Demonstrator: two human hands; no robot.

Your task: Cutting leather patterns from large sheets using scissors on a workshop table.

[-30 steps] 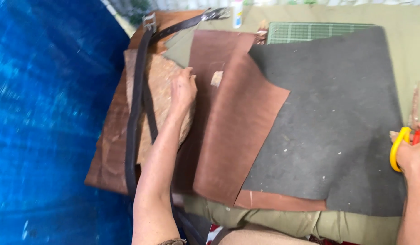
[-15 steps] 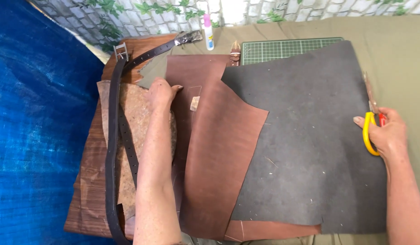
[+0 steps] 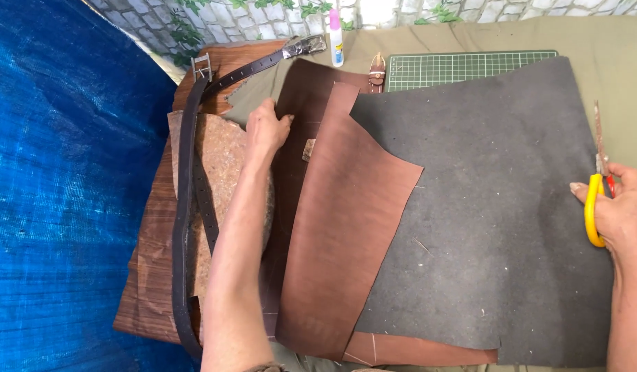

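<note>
Over at the desk (image 3: 470, 34), the left hand (image 3: 267, 127) lies with fingers curled on the upper edge of a dark brown leather sheet (image 3: 298, 117), pinching that edge. A lighter reddish-brown leather piece (image 3: 346, 227) is folded over it, and a large dark grey suede-like sheet (image 3: 497, 207) spreads to the right. The right hand (image 3: 618, 213) is closed around yellow-handled scissors (image 3: 594, 207) at the grey sheet's right edge. A long dark belt with a metal buckle (image 3: 184, 207) lies to the left, over a cork-textured slab (image 3: 218, 158). A green gridded cutting mat (image 3: 463, 65) peeks out above.
</note>
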